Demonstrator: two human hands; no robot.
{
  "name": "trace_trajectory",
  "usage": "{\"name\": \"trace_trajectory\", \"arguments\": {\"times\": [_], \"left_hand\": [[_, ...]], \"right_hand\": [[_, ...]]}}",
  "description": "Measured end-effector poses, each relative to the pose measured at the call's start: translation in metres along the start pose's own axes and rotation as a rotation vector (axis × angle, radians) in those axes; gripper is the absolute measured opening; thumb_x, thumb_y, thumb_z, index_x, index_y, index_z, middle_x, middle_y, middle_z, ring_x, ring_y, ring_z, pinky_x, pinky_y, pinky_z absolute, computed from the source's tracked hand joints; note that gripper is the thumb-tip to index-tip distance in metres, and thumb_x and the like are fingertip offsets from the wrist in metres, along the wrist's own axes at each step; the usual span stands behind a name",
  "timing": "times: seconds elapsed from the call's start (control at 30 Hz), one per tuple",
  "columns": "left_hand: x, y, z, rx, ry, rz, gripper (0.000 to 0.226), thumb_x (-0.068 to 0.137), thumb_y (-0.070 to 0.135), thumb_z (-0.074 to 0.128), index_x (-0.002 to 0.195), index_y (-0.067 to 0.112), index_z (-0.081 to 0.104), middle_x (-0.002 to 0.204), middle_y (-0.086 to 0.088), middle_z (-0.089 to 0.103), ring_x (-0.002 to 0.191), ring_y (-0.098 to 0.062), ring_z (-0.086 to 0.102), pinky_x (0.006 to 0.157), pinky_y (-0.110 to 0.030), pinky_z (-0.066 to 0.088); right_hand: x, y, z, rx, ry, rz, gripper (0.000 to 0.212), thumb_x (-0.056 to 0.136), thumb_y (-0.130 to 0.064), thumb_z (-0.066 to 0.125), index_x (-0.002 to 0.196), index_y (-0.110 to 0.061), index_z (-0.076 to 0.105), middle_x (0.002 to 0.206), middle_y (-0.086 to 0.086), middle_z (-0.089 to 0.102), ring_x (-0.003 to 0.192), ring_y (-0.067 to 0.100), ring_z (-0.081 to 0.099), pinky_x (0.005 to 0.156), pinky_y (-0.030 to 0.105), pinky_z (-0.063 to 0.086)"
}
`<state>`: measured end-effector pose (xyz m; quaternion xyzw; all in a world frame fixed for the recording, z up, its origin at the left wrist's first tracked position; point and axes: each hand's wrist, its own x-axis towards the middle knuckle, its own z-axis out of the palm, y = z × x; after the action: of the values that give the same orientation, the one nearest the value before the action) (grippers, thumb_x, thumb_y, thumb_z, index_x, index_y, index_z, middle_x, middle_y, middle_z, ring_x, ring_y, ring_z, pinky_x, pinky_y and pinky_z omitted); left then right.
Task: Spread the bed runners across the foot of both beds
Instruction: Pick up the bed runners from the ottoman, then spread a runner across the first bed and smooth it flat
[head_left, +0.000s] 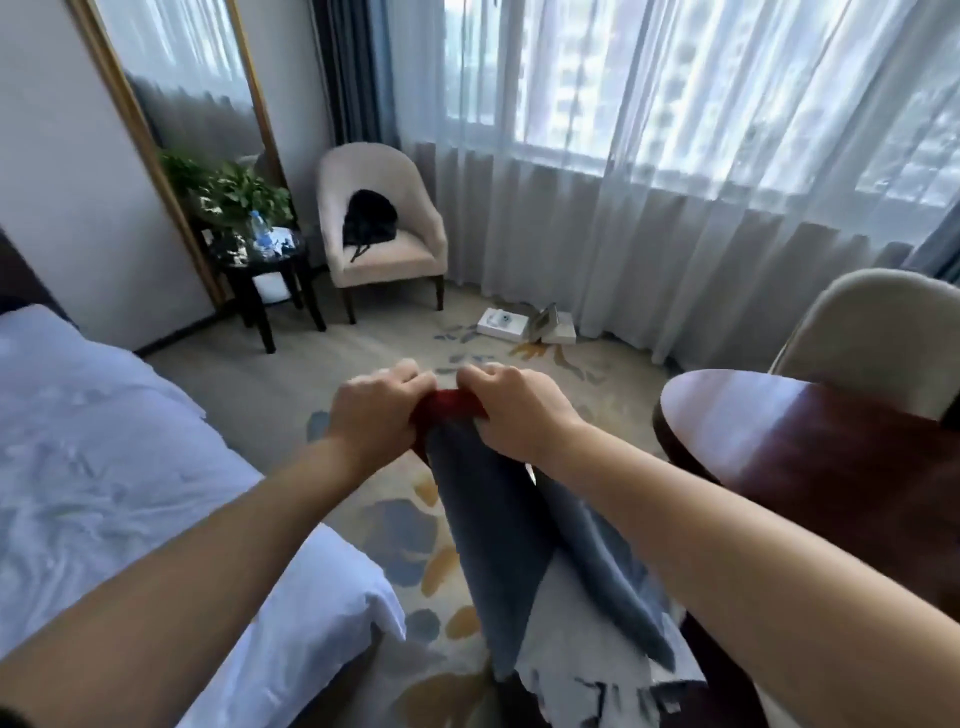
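Observation:
A bed runner (498, 525), grey-blue on the hanging side and red at its top edge, hangs bunched in front of me over the patterned carpet. My left hand (376, 415) and my right hand (519, 410) both grip its red top edge, side by side and almost touching. The cloth drops in two long folds between my forearms. A bed with white sheets (119, 483) lies to my left, its foot corner near my left forearm. Only this one bed is in view.
A dark round wooden table (810, 447) stands close on my right with a beige chair (878, 332) behind it. Ahead are a beige armchair with a black bag (382, 234), a small black side table with a plant (260, 254), white boxes on the floor (524, 325), and sheer curtains.

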<state>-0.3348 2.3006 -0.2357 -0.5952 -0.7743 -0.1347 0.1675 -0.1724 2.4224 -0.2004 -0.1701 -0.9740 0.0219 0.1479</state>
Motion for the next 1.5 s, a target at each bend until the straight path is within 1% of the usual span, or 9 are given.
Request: {"name": "trace_trajectory", "arguments": {"times": [0.1, 0.33, 0.47, 0.7, 0.9, 0.97, 1.07, 1.23, 1.5], "left_hand": [[-0.045, -0.065, -0.068, -0.004, 0.143, -0.189, 0.012, 0.09, 0.023, 0.061, 0.101, 0.024, 0.063, 0.102, -0.001, 0.055, 0.089, -0.027, 0.057, 0.058, -0.037, 0.048], [-0.169, -0.188, -0.25, -0.205, 0.143, -0.671, 0.015, 0.089, 0.032, 0.047, 0.094, 0.033, 0.061, 0.079, 0.006, 0.064, 0.072, -0.021, 0.059, 0.07, -0.035, 0.045], [-0.238, -0.257, -0.339, -0.489, 0.285, -0.736, 0.024, 0.079, 0.039, 0.043, 0.085, 0.025, 0.061, 0.085, -0.004, 0.069, 0.082, -0.032, 0.068, 0.074, -0.046, 0.058], [-0.312, -0.344, -0.454, -1.1, 0.573, -0.741, 0.037, 0.105, 0.028, 0.043, 0.074, 0.025, 0.063, 0.069, 0.001, 0.064, 0.065, -0.011, 0.062, 0.064, -0.021, 0.054], [-0.422, -0.448, -0.423, -1.049, 0.514, -0.83, 0.02, 0.104, 0.025, 0.048, 0.09, 0.024, 0.062, 0.077, 0.004, 0.064, 0.072, -0.007, 0.059, 0.075, -0.027, 0.047], [-0.458, -0.478, -0.399, -0.999, 0.492, -0.896, 0.021, 0.104, 0.022, 0.05, 0.089, 0.022, 0.065, 0.078, 0.008, 0.068, 0.077, -0.008, 0.06, 0.082, -0.027, 0.047], [-0.516, -0.52, -0.36, -0.976, 0.517, -1.06, 0.027, 0.103, 0.016, 0.048, 0.08, 0.017, 0.063, 0.072, 0.008, 0.067, 0.075, -0.009, 0.058, 0.08, -0.025, 0.047], [-0.616, -0.577, -0.302, -0.738, 0.114, -1.159, 0.045, 0.073, -0.017, 0.032, 0.078, 0.02, 0.055, 0.066, 0.02, 0.053, 0.066, -0.001, 0.046, 0.063, -0.015, 0.038], [-0.731, -0.6, -0.213, -0.772, -0.227, -1.183, 0.038, 0.084, 0.013, 0.052, 0.109, 0.041, 0.053, 0.101, 0.003, 0.065, 0.087, -0.011, 0.06, 0.081, -0.031, 0.049]], "right_hand": [[0.026, -0.103, -0.019, 0.096, 0.111, -0.031, 0.02, 0.089, -0.023, 0.053, 0.11, -0.021, 0.053, 0.096, 0.003, 0.057, 0.077, 0.034, 0.062, 0.064, 0.038, 0.048], [0.082, -0.362, -0.044, 0.362, 0.247, -0.139, 0.017, 0.091, -0.02, 0.055, 0.106, -0.015, 0.05, 0.101, 0.008, 0.059, 0.084, 0.034, 0.06, 0.063, 0.038, 0.041], [0.112, -0.492, -0.072, 0.634, 0.304, -0.196, 0.03, 0.087, -0.018, 0.059, 0.116, -0.012, 0.058, 0.103, 0.01, 0.064, 0.088, 0.029, 0.059, 0.073, 0.039, 0.047], [0.158, -0.656, -0.101, 0.987, 0.262, -0.413, 0.049, 0.073, -0.02, 0.069, 0.12, -0.021, 0.058, 0.095, -0.002, 0.067, 0.086, 0.015, 0.063, 0.071, 0.028, 0.051], [0.211, -0.743, -0.03, 1.036, 0.23, -0.528, 0.021, 0.077, -0.013, 0.058, 0.09, -0.028, 0.062, 0.082, -0.012, 0.065, 0.074, 0.009, 0.062, 0.068, 0.032, 0.053], [0.234, -0.774, 0.011, 1.005, 0.177, -0.481, 0.03, 0.078, -0.017, 0.06, 0.105, -0.03, 0.057, 0.099, -0.01, 0.059, 0.085, 0.01, 0.058, 0.075, 0.03, 0.051], [0.26, -0.824, 0.084, 0.867, -0.261, -0.569, 0.06, 0.068, -0.027, 0.059, 0.128, -0.029, 0.056, 0.11, -0.006, 0.06, 0.095, 0.01, 0.057, 0.078, 0.021, 0.042], [0.258, -0.905, 0.198, 0.591, -0.541, -0.727, 0.024, 0.075, -0.023, 0.064, 0.098, -0.027, 0.059, 0.09, -0.003, 0.067, 0.085, 0.023, 0.064, 0.068, 0.034, 0.05], [0.192, -0.971, 0.316, 0.359, -0.632, -0.506, 0.019, 0.086, -0.021, 0.058, 0.103, -0.021, 0.051, 0.09, -0.002, 0.061, 0.079, 0.023, 0.061, 0.064, 0.036, 0.05]]}}
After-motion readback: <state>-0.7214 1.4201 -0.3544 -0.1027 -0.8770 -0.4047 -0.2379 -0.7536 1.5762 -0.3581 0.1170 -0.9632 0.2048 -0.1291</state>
